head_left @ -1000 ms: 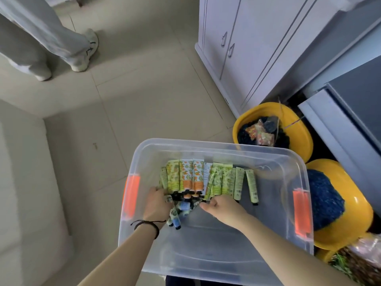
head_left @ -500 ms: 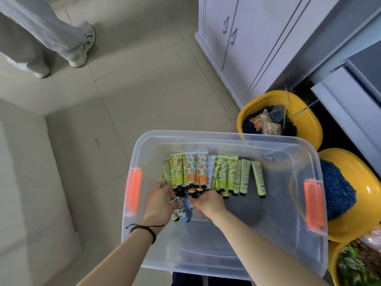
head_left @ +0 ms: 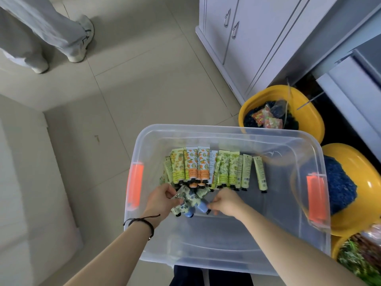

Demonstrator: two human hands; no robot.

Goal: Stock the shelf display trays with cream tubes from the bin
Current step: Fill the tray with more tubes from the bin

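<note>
Left hand [head_left: 162, 201] fingers curl round soft blue-print tubes [head_left: 188, 200]; right hand [head_left: 225, 202] fingers pinch the capped ends. Just beyond the fingers: flat crimped tubes [head_left: 206, 168], green and orange, 1 row, inside clear rigid plastic bin [head_left: 226, 131].

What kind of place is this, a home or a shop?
Probably a shop's stockroom or back area, though that's a guess. A clear plastic bin holds a row of patterned cream tubes, yellow tubs beside it hold other goods, and plain white cabinets stand on a tiled floor.
</note>
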